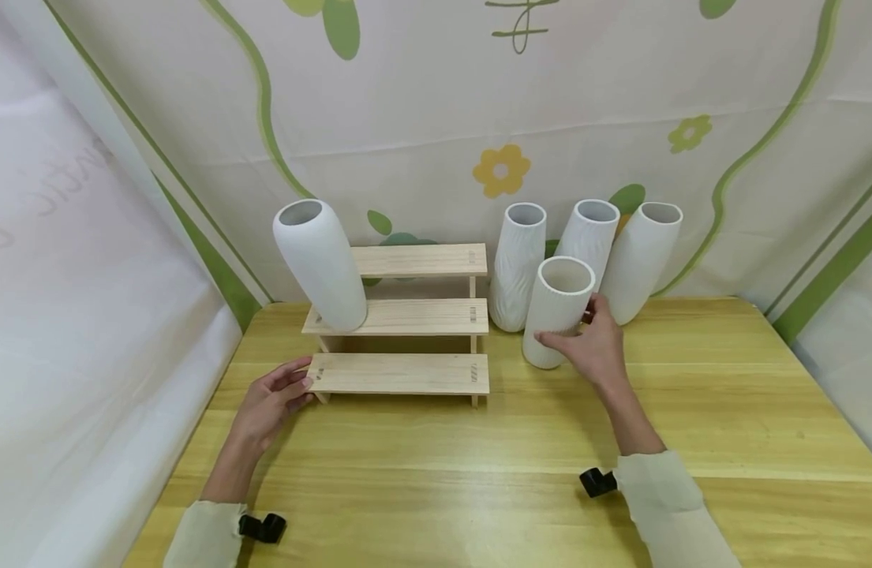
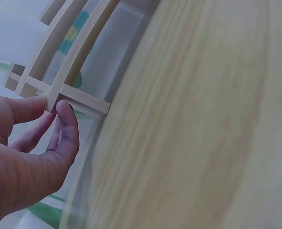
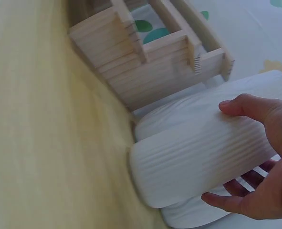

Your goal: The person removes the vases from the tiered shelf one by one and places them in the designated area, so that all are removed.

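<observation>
A three-tier wooden stand (image 1: pixel 400 375) stands on the table. My left hand (image 1: pixel 268 402) pinches the left end of its lowest board between thumb and fingers, as the left wrist view shows up close. To the right of the stand, my right hand (image 1: pixel 595 343) holds a white ribbed vase (image 1: pixel 555 315) from its right side, thumb in front and fingers behind. That vase is upright, its base at or close to the tabletop. A smooth white vase (image 1: pixel 325 268) stands at the left end of the middle tier.
Behind the ribbed vase are a leaf-patterned white vase (image 1: pixel 517 272), another textured vase (image 1: pixel 588 237) partly hidden, and a smooth vase (image 1: pixel 638 264). A printed cloth (image 1: pixel 407 102) hangs at the back; white fabric (image 1: pixel 87 315) hangs along the left. The wooden table (image 1: pixel 436 481) extends forward.
</observation>
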Demonstrator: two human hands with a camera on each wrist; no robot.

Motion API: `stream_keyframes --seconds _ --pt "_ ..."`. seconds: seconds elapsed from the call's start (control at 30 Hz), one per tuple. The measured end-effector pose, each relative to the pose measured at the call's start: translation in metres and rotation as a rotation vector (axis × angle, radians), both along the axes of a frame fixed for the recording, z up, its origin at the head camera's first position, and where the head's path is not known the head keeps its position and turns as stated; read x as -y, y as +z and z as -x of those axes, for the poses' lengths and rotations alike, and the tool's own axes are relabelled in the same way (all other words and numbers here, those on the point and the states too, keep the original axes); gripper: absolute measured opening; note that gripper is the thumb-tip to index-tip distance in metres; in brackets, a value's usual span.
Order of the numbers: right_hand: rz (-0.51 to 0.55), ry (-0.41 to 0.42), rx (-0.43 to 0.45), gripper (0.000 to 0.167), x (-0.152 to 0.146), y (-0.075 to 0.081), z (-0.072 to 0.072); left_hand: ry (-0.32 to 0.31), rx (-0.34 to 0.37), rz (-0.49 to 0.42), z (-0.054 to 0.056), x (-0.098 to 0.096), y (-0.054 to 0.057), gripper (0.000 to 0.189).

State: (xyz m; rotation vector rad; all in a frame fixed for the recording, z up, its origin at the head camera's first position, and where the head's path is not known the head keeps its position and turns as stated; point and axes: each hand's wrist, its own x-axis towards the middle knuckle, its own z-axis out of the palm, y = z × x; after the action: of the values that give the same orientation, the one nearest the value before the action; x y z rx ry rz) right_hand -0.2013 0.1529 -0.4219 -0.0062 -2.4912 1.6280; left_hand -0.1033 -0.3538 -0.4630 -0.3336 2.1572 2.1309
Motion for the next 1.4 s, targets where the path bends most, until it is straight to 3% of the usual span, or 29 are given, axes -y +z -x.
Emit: stream_keyframes --seconds 0.5,0.87,1.07,1.4 --pt "0.091 -0.064 -0.081 0.080 -0.008 0.062 -0.027 0.000 -0.008 -0.007 0.000 0.000 -0.001 0.057" --pt "0.154 -0.121 -0.248 0.056 0.007 0.087 -0.047 0.002 -0.002 -0.004 -0.001 0.000 -0.002 0.056" --pt "0.246 -0.029 -0.305 0.043 0.023 0.095 -0.046 0.002 -0.008 -0.008 0.000 0.001 -0.003 0.055" --pt "0.196 0.096 -0.250 0.038 0.047 0.097 -0.035 0.007 -0.003 -0.011 0.000 0.001 -0.002 0.056"
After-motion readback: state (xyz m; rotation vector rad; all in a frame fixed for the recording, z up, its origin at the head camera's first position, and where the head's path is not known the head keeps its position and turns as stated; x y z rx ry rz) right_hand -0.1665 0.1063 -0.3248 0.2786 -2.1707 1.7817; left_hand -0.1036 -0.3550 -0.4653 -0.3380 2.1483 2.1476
